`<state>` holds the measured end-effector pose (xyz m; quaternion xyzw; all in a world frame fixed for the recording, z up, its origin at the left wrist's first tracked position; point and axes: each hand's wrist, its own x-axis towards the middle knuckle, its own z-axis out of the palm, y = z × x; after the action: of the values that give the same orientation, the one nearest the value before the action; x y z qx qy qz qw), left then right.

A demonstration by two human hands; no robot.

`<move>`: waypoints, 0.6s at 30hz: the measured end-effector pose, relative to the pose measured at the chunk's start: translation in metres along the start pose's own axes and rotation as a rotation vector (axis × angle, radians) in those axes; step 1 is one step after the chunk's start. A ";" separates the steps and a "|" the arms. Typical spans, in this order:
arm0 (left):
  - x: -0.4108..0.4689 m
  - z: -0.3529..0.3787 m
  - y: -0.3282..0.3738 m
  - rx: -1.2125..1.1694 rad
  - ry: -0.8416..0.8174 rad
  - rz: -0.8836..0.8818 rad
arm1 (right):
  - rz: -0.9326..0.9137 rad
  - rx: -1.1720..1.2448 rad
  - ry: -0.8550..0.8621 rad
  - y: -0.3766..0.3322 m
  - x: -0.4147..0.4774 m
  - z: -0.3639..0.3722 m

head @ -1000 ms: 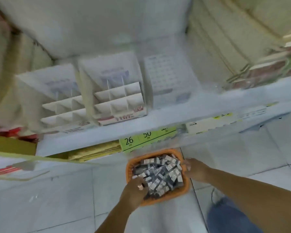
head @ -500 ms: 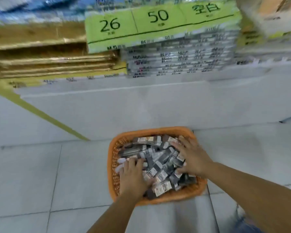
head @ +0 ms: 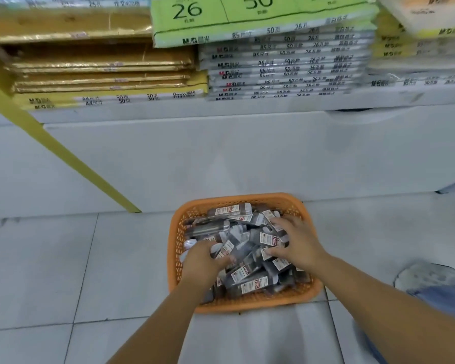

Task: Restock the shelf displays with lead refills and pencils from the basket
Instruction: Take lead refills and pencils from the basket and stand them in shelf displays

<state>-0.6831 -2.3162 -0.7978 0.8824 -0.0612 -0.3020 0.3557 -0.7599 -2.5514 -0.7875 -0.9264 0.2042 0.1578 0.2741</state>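
An orange plastic basket [head: 237, 198] stands on the tiled floor against the shelf base, heaped with several small dark lead refill cases [head: 231, 210] with white and red labels. Both my hands are down in the heap. My left hand [head: 201, 262] is on the left side, its fingers and thumb curled round cases. My right hand [head: 298, 245] is on the right side, fingers spread and bent over the cases, with the thumb hooked under one labelled case. No pencils or display boxes can be seen.
The lowest shelf above holds flat stacks of paper packs: yellow ones [head: 103, 82] on the left, grey and green ones [head: 273, 61] in the middle. A white base panel [head: 221, 153] sits behind the basket. A yellow bar [head: 63, 158] slants at left. My knee [head: 444, 300] is at right.
The camera has tilted down from the white display boxes to the basket. My right hand moved from the basket's rim into the heap. Both hands have dug deeper among the cases.
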 end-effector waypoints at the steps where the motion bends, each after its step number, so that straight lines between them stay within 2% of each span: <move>1: -0.001 -0.002 -0.002 -0.038 0.018 0.011 | 0.003 0.001 0.009 0.000 0.000 0.002; 6: -0.002 -0.010 -0.004 -0.290 0.030 0.028 | 0.041 0.162 -0.014 -0.004 0.002 0.006; 13: 0.001 -0.024 0.015 -0.436 -0.042 0.038 | 0.077 0.298 0.005 -0.009 0.010 0.003; 18: 0.003 -0.033 0.032 -0.585 -0.086 -0.082 | 0.185 0.392 0.019 -0.012 0.016 -0.004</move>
<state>-0.6579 -2.3212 -0.7593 0.7304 0.0489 -0.3581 0.5796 -0.7398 -2.5493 -0.7852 -0.8343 0.3178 0.1307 0.4311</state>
